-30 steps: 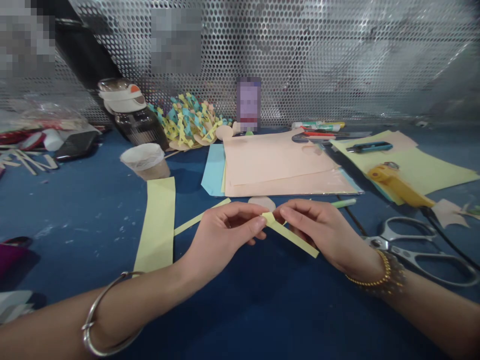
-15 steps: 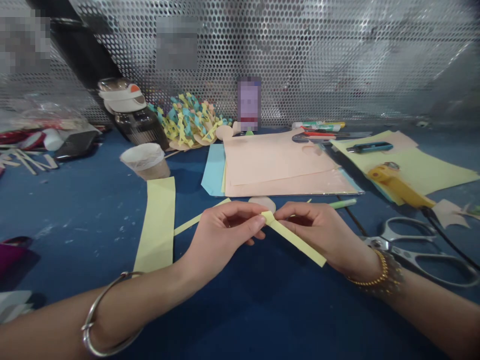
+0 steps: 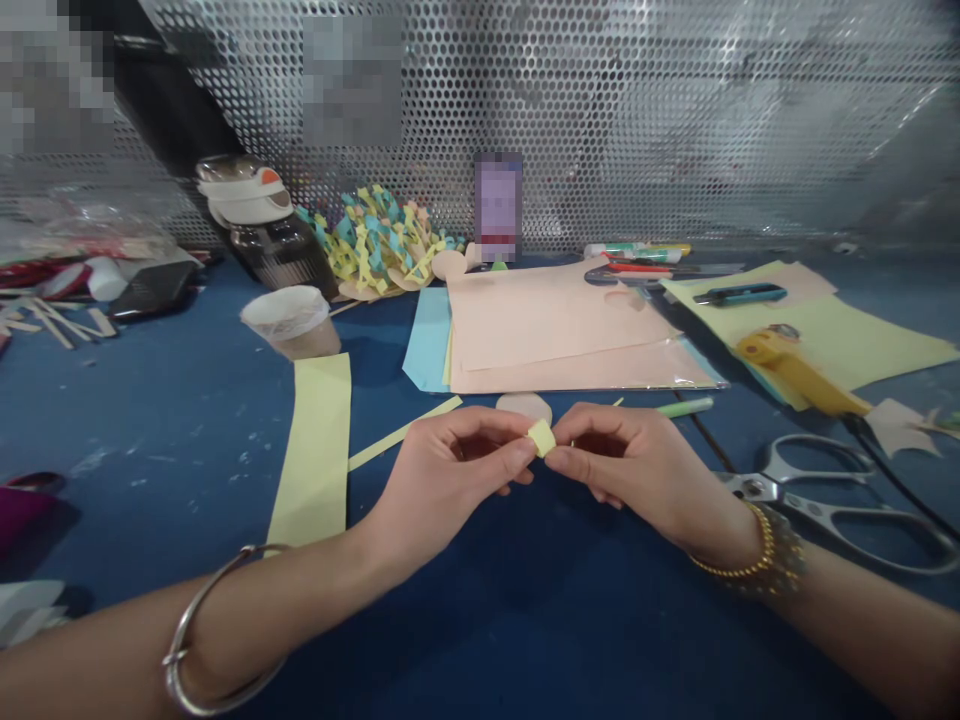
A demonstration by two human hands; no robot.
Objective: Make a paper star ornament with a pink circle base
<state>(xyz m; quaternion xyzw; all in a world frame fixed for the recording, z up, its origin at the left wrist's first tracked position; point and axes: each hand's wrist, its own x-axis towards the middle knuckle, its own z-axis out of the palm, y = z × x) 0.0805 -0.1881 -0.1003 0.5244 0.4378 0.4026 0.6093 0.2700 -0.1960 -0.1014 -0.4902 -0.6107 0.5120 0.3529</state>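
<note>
Between my fingertips is a small folded yellow paper strip (image 3: 541,438); only a short squarish piece of it shows. My left hand (image 3: 457,470) pinches its left side, with a silver bangle on the wrist. From the right, my right hand (image 3: 634,460) grips the strip between thumb and fingers, so it is closed too. Just behind the fingertips lies a round pale paper disc (image 3: 523,407), partly hidden. A wide yellow paper sheet (image 3: 315,450) and a thin yellow strip (image 3: 405,434) lie left of my left hand.
Scissors (image 3: 780,490) lie beside my right wrist. Behind my hands is a stack of pink paper (image 3: 555,320). A paper cup (image 3: 292,325), a dark bottle (image 3: 274,240) and a coloured paper cluster (image 3: 382,240) stand back left. A yellow tool (image 3: 802,370) and a cutter (image 3: 739,294) are at right.
The strip's long tail, which stuck out toward the lower right, no longer shows; only a compact folded piece is visible. My right thumb has moved in against it.
</note>
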